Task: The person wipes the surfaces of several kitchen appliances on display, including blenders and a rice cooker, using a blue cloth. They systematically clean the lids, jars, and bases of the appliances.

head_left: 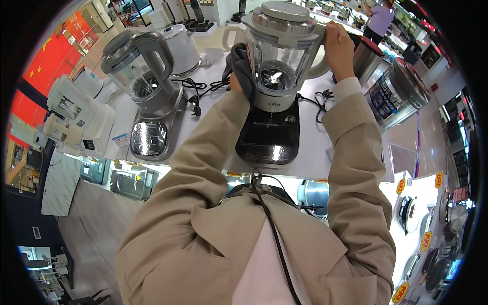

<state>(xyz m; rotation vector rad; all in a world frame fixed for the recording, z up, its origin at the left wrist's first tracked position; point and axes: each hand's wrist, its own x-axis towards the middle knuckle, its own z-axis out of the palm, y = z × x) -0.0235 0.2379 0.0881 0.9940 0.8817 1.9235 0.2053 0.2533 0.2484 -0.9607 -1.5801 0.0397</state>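
Observation:
In front of me a blender with a clear jug (280, 68) and silver lid (284, 11) stands on its black base (268, 133). My right hand (339, 48) is wrapped round the top of the jug's pale handle (320, 66). At the jug's left side, my left hand (235, 84) presses a dark grey cloth (241, 66) against the wall; the cloth hides most of its fingers. To the left stands a grey blender (137, 76) with a shiny panel, and behind it a white kettle (180, 48).
Black power cords (195, 91) lie on the white display table (211, 122) between the blenders. At the right edge stands a clear lidded container (394, 96) near a steel one with a red-rimmed top (367, 58). Cream appliances (76, 107) fill the far left. A person (381, 20) stands beyond.

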